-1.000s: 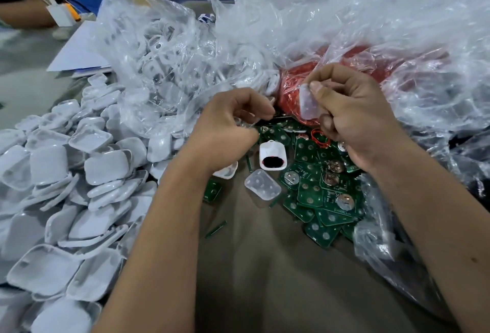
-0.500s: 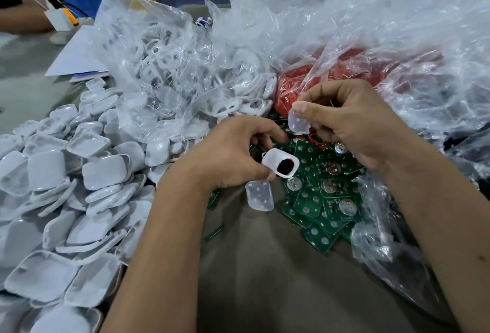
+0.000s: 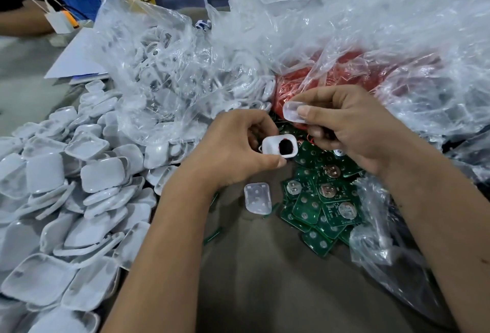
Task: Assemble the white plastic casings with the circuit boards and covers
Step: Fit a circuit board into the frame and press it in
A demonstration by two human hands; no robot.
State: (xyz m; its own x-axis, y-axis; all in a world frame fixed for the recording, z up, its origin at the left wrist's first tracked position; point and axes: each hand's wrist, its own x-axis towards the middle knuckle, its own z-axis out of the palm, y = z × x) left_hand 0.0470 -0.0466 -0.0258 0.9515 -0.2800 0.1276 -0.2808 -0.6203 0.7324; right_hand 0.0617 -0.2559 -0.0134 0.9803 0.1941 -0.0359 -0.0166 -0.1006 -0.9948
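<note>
Fingers (image 3: 305, 113) pinching clear cover (image 3: 290, 114); left hand (image 3: 233, 152) gripping white casing (image 3: 278, 146): light, stiff, best held by edges.

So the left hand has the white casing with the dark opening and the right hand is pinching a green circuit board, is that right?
Not quite. In the head view the left hand does hold the white casing with the dark opening, but the right hand is pinching a small translucent cover, not a green circuit board. The green circuit boards lie in a pile on the table below the right hand.
</note>
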